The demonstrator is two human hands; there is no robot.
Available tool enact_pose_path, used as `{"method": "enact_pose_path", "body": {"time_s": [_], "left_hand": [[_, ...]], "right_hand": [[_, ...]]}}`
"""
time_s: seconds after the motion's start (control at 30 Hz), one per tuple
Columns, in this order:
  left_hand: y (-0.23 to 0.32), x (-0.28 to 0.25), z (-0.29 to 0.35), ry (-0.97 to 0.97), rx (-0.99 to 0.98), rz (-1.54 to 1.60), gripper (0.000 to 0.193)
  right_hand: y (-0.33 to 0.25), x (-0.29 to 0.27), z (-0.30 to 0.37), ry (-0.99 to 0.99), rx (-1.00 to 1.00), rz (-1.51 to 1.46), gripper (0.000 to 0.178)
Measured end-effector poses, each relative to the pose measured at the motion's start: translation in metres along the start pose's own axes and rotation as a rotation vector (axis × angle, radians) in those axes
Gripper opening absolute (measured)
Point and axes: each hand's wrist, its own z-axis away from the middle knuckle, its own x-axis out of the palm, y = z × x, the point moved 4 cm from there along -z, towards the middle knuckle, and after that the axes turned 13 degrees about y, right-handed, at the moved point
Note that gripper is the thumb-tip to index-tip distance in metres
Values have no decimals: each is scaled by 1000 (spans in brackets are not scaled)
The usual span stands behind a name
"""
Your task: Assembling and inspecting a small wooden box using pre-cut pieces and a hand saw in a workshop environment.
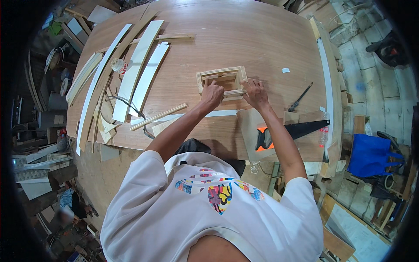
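Left hand (213, 94): fingers curled nearly closed over near-left side of box (224, 70), gripping it. Box: on table (244, 37), between fingers of both hands; open-topped, rectangular, pale raw wood. Right hand (256, 92): fingers bent, partly open, holding near-right corner.
Around, left to right: jar (118, 66), small, whitish, red label; boards (139, 70), long, flat, white; stick (159, 117), thin, straight, pale wood; table top smooth, brown wood grain; saw (305, 129), black tapered blade, orange-black handle; tool (300, 97), slim, dark.

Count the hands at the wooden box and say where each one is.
2: the left hand is at the near left of the box, the right hand at its right end.
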Motion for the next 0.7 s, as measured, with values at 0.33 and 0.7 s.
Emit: {"method": "enact_pose_path", "body": {"time_s": [0.33, 0.7], "left_hand": [[0, 1, 0, -1, 2, 1, 10], [0, 0, 0, -15, 7, -19, 10]], "right_hand": [[-1, -5, -2, 8, 11, -32, 55], [3, -5, 1, -33, 15, -99, 66]]}}
